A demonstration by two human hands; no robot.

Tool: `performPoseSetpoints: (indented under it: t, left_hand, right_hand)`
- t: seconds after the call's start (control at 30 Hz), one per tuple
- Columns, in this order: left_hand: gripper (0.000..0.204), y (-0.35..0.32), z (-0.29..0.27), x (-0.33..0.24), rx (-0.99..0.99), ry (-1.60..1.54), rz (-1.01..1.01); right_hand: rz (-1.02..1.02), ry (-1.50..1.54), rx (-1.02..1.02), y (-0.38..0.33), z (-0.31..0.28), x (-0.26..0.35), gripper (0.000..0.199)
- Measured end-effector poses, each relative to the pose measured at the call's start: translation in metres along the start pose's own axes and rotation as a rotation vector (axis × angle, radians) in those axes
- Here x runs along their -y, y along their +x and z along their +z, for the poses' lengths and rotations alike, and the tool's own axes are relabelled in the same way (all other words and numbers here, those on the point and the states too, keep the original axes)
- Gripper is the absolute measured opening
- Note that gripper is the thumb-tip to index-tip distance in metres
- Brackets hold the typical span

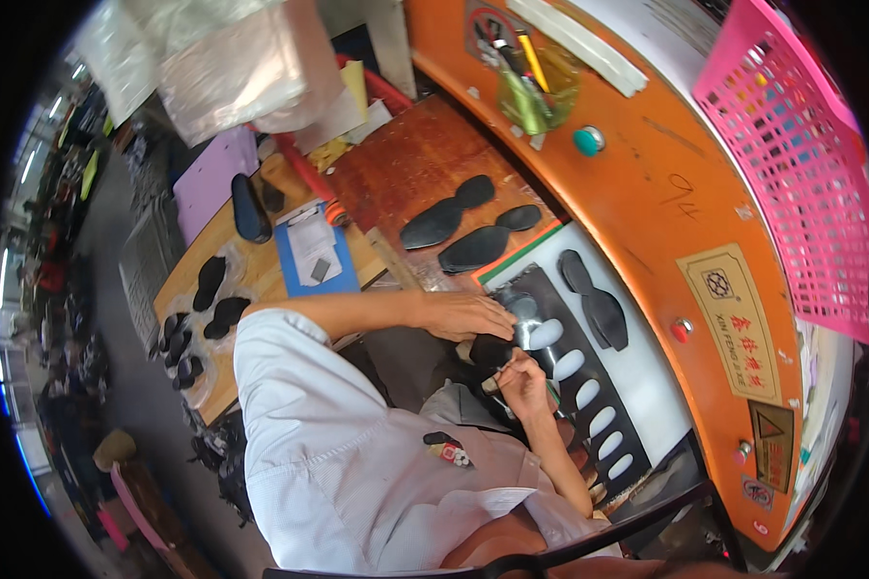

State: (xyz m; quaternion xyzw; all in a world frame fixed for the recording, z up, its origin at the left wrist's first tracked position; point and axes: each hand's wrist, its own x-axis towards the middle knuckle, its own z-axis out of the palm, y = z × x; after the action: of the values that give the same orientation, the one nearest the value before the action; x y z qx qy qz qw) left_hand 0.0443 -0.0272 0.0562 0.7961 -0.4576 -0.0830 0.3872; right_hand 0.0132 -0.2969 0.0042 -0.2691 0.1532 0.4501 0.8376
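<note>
In front of my chest, my left hand [467, 315] reaches in from the left, its fingers close together and bent over the upper edge of a small black piece [492, 351]. The left thumb is hidden. My right hand [524, 384] is closed in a pinch at the lower side of the same piece; what lies between its fingertips is partly hidden. Just beyond my hands runs a black strip [579, 386] with a row of pale ovals [587, 393] on a white surface [637, 386]. A black shoe-sole-shaped piece [594, 301] lies beside the strip.
Two more black sole-shaped pieces [434, 224] rest on a reddish-brown board [396, 164]. An orange machine panel [637, 183] with buttons curves along the far right, beside a pink basket [792, 164]. At left, a wooden table [251, 289] holds a blue clipboard [333, 275] and dark pieces.
</note>
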Motion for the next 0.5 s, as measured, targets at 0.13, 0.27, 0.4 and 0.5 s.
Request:
performPoseSetpoints:
  t: [0.13, 0.27, 0.4, 0.5]
  left_hand:
    - [0.035, 0.014, -0.001, -0.017, -0.336, -0.561, -0.467]
    - [0.035, 0.035, -0.040, -0.018, -0.789, -0.672, -0.549]
    - [0.034, 0.039, -0.095, -0.028, -1.133, -0.758, -0.488]
    - [0.035, 0.036, -0.104, -0.040, -1.097, -0.509, -0.477]
  right_hand:
    - [-0.047, -0.200, 0.000, 0.000, 0.004, -0.003, 0.013]
    - [-0.088, -0.310, 0.048, 0.005, 0.007, -0.008, 0.012]
    - [-0.114, -0.390, 0.034, 0.003, 0.011, -0.013, 0.014]
    - [-0.170, -0.812, -0.032, -0.006, 0.022, -0.011, 0.017]
